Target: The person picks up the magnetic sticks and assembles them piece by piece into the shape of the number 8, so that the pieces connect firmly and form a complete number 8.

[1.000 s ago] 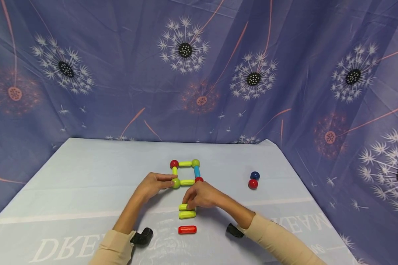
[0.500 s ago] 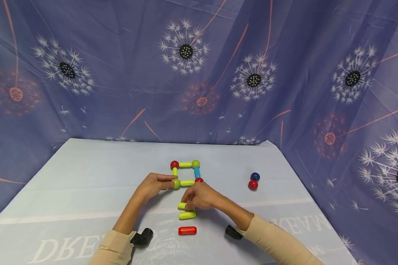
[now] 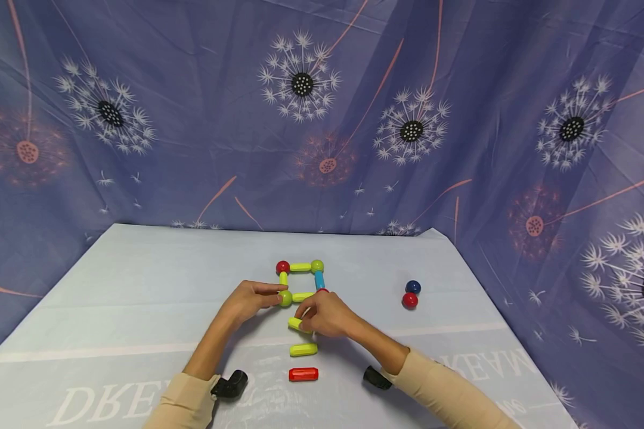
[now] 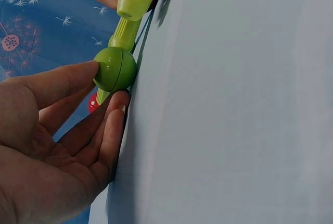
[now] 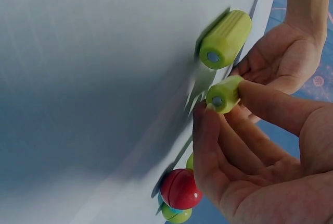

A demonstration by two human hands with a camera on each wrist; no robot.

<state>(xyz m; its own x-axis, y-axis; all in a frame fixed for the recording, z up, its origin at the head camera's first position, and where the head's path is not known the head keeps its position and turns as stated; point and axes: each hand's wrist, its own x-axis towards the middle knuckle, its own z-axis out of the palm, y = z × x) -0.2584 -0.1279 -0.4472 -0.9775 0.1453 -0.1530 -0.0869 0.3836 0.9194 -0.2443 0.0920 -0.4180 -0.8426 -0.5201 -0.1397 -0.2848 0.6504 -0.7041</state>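
Magnetic rods and balls form a square frame on the table; its near-left corner is a green ball [image 3: 285, 298]. My left hand [image 3: 251, 301] holds that ball, thumb on one side and fingers on the other, as the left wrist view shows. Between thumb and fingers of my right hand [image 3: 328, 314] is a yellow-green magnetic rod [image 5: 225, 95], tilted slightly and lifted off the table near the square's front side. A grey metal end shows on this rod. The near-right red ball [image 5: 181, 189] is mostly hidden by the right hand in the head view.
Closer to me lie a second yellow-green rod [image 3: 303, 350] and a red rod [image 3: 303, 374]. To the right, a blue ball [image 3: 413, 287] and a loose red ball [image 3: 410, 300] sit together. A dandelion-patterned curtain [image 3: 322, 119] hangs behind the table.
My right hand has picked up the yellow-green rod from beside the other one and moved it away from me, toward the square. The left hand stays at the green ball.
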